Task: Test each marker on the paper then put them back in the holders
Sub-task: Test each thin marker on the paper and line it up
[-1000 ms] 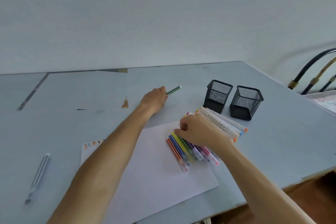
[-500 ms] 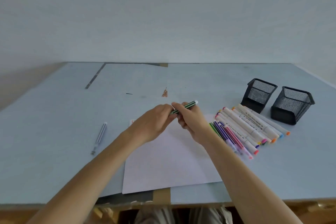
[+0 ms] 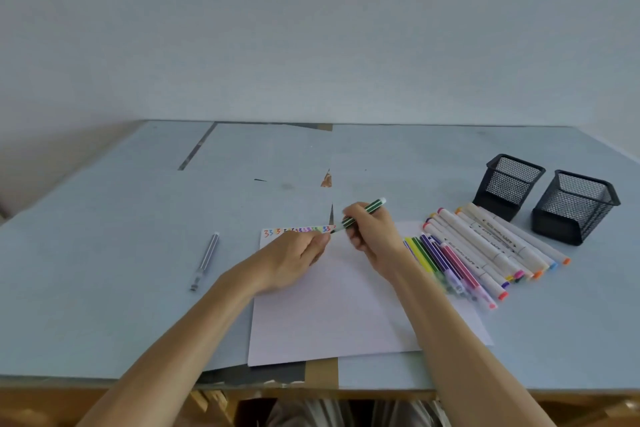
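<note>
- The green-striped marker (image 3: 360,215), gripped by both hands half a second ago, is now gripped by the right hand (image 3: 375,236) alone.
- The left hand (image 3: 294,258) is curled, probably round its cap; testing on the white paper sheet (image 3: 346,315) seems next.

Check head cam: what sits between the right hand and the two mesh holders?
In the head view, the laid-out markers lie between the right hand, which holds the green marker, and the mesh holders: thin colored ones nearer the hand, thick white ones nearer the holders.

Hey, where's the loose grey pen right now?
In the head view, the grey pen lies alone on the table, left of the paper and the left hand, far from the holders.
</note>
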